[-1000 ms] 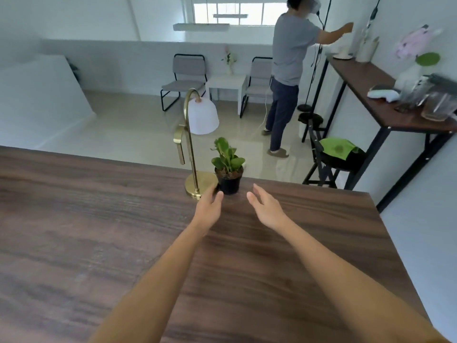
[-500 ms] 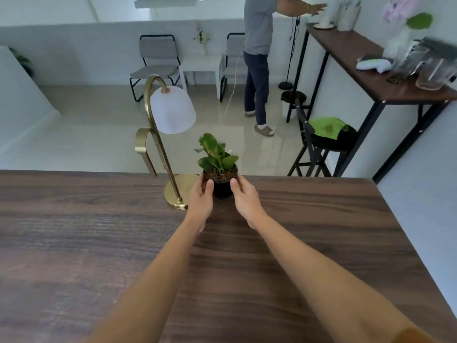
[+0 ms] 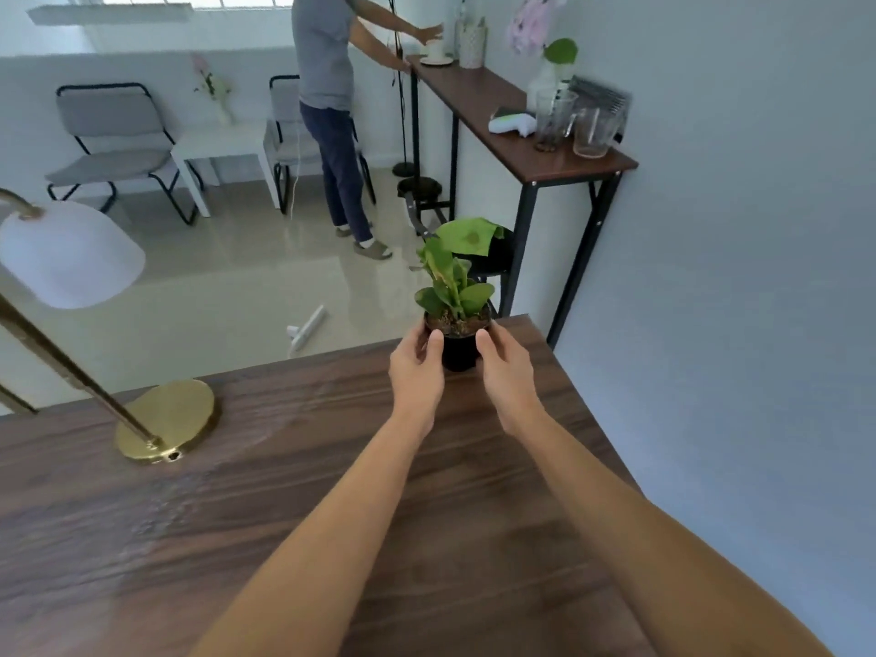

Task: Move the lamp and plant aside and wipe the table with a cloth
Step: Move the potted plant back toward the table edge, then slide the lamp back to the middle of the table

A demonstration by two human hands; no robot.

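Observation:
A small green plant in a black pot (image 3: 457, 346) sits near the far right corner of the dark wooden table (image 3: 284, 538). My left hand (image 3: 417, 367) and my right hand (image 3: 505, 372) clasp the pot from either side. The brass lamp (image 3: 166, 419) with a white shade stands at the far left edge of the table, well apart from the plant. A green cloth (image 3: 469, 237) lies on a black stool beyond the table, behind the plant's leaves.
A wall runs close along the table's right side. A tall narrow side table (image 3: 545, 154) with glassware and a white device stands against it. Another person (image 3: 332, 116) stands at that table's far end. Chairs and a white low table are further back.
Both hands closed on the pot and carried it to the right, away from the lamp toward the table's far right corner. My view turned right with it.

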